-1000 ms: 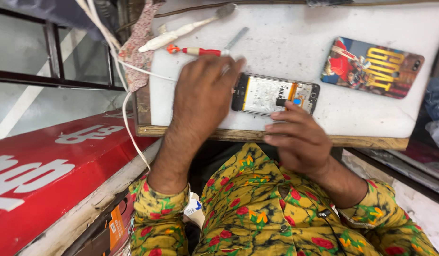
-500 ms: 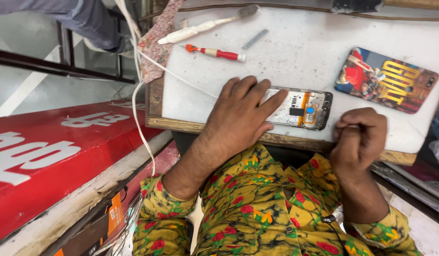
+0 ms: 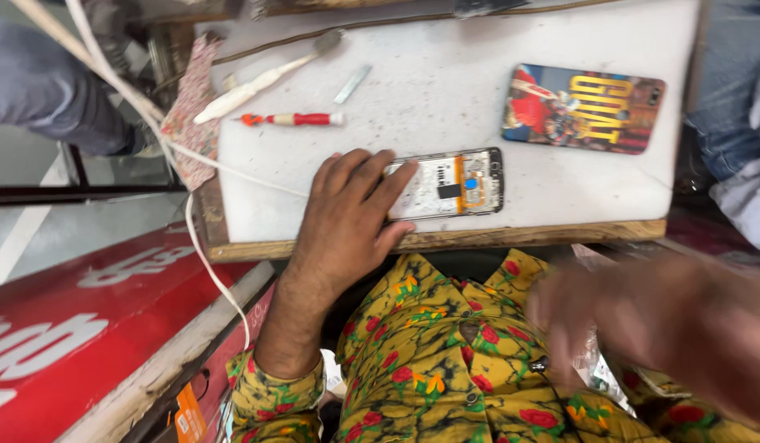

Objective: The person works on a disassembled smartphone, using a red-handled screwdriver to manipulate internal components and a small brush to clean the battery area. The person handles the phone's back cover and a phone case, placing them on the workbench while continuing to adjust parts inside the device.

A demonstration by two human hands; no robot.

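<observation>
The opened phone (image 3: 446, 184) lies face down on the white work board (image 3: 446, 107), near the board's front edge, its back cover off so the yellow and white inner parts and a small blue piece show. It has not moved from where it lay half a second ago. The left hand (image 3: 347, 217) rests flat on its left end, fingers spread and palm down, pressing it to the board rather than gripping it; this hold is the same as before.

What has changed is the right hand (image 3: 643, 328). Half a second ago it sat at the board's front edge, just right of the phone, closed into a loose fist. Now it has pulled back off the board toward the body, above the flowered yellow shirt (image 3: 446, 361), and shows only as a blur of motion. Whether it is open, closed or holding anything I cannot tell. So the phone is steadied by one hand only, and nothing is working on its open back at this moment.

Farther out on the board lie a red-handled screwdriver (image 3: 294, 120), a white toothbrush (image 3: 265, 79), a small metal strip (image 3: 352, 84) and, to the right, a printed phone cover (image 3: 583, 108). A white cable (image 3: 191, 164) runs across the board's left edge.
</observation>
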